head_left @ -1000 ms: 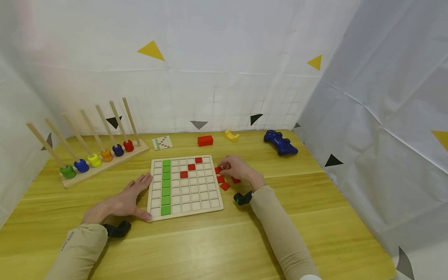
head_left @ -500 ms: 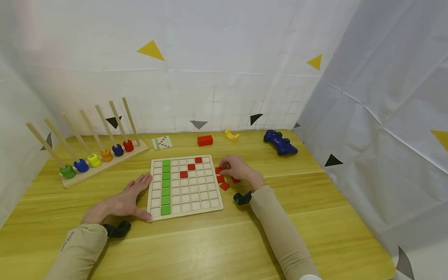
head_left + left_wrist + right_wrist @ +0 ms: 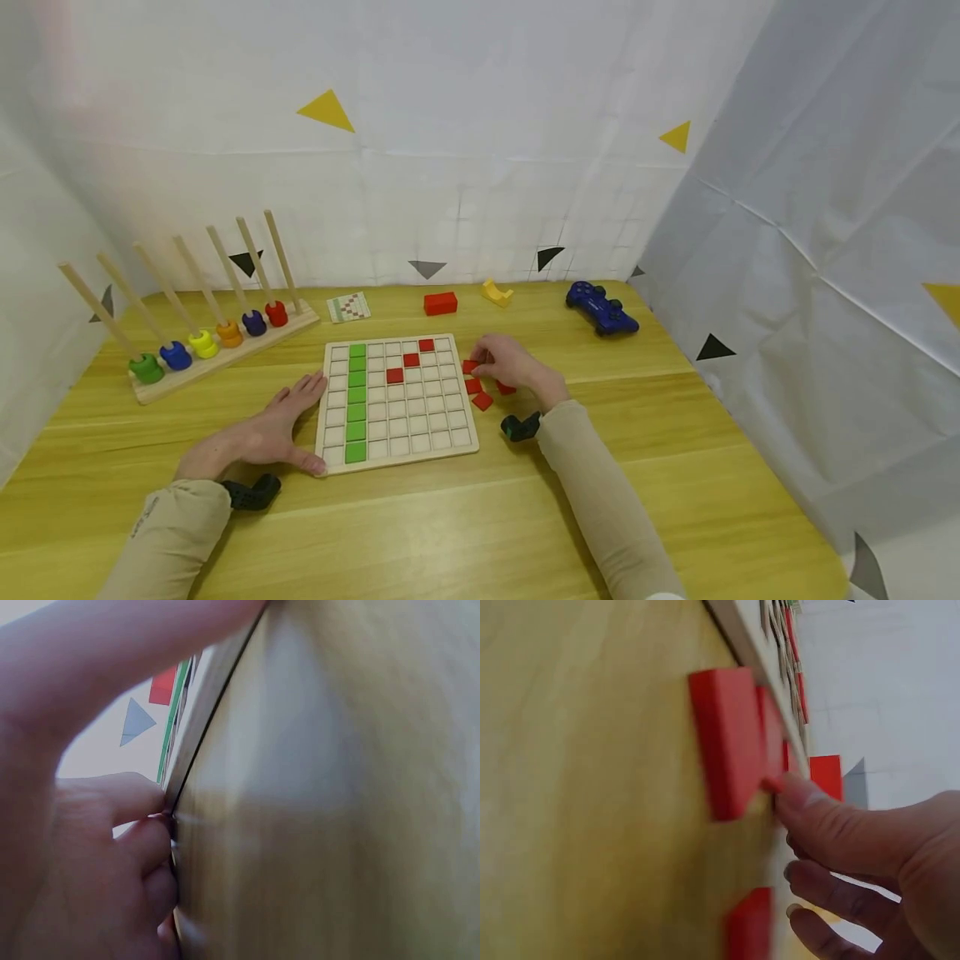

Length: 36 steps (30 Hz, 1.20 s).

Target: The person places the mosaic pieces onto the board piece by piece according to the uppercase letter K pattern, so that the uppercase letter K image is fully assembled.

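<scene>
**Two hands at a grid board, red tiles beside it**

Head view: a wooden grid board (image 3: pixel 397 403) lies flat on the yellow table (image 3: pixel 450 533). A column of green tiles (image 3: pixel 356 400) fills its second row of cells from the left, and three red tiles (image 3: pixel 410 360) step diagonally toward its far right corner. The left hand (image 3: pixel 258 433) lies flat on the table against the board's left edge, fingers straight, thumb touching the near left corner. The right hand (image 3: pixel 510 364) rests just right of the board among loose red tiles (image 3: pixel 482 400), fingers curled down onto one of them (image 3: pixel 469 366) (its grip is too small to judge here). Farther back stand a peg rack with coloured rings (image 3: pixel 202 340), a pattern card (image 3: pixel 348 307), a red block (image 3: pixel 440 302), a yellow piece (image 3: pixel 496 292) and a blue game controller (image 3: pixel 602 307).

Left wrist view: blurred; the fingers (image 3: pixel 142 840) press against the board's edge (image 3: pixel 199 727).

Right wrist view: a fingertip (image 3: pixel 799 796) touches the edge of a red tile (image 3: pixel 727 742) lying beside the board; whether the tile is pinched cannot be told.
</scene>
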### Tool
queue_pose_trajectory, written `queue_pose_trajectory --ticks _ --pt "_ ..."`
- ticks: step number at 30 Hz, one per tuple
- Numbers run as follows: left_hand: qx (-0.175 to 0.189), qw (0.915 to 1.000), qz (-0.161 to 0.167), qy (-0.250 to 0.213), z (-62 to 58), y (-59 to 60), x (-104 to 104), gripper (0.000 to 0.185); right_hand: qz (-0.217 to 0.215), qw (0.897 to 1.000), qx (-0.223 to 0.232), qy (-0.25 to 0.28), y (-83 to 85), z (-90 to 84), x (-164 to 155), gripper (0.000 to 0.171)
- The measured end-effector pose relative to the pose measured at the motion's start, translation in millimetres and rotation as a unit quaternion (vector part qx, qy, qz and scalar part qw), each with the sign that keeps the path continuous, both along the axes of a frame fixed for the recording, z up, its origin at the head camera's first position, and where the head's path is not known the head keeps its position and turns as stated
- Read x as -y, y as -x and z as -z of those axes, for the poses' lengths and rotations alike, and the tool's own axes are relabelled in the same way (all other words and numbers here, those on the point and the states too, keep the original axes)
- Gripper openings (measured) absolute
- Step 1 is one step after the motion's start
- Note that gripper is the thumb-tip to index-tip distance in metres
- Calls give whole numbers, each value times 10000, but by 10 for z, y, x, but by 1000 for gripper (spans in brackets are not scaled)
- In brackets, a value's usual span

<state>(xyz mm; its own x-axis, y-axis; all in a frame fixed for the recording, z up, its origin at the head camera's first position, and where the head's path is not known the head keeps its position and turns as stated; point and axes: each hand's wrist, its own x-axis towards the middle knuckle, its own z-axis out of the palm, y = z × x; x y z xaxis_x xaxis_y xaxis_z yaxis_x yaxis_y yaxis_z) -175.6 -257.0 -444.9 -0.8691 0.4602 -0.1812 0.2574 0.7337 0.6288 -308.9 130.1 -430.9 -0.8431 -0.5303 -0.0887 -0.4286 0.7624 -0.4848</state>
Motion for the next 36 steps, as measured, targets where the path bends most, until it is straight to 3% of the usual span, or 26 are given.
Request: queue_pose_trajectory --ticks 6,14,24,36 --pt "11 10000 -10 -15 10 -4 0 135 -322 9987 -374 111 -90 -208 125 22" --pt "26 10000 -13 -14 9 -11 18 134 -851 9949 -525 -141 -252 -461 581 25" --pt "37 10000 4 8 -9 -5 -20 134 -1248 9920 -142 148 -395 -372 1020 24" --pt "54 10000 -23 0 -3 -5 -6 134 -1440 9892 -231 -126 -460 -214 1203 23"
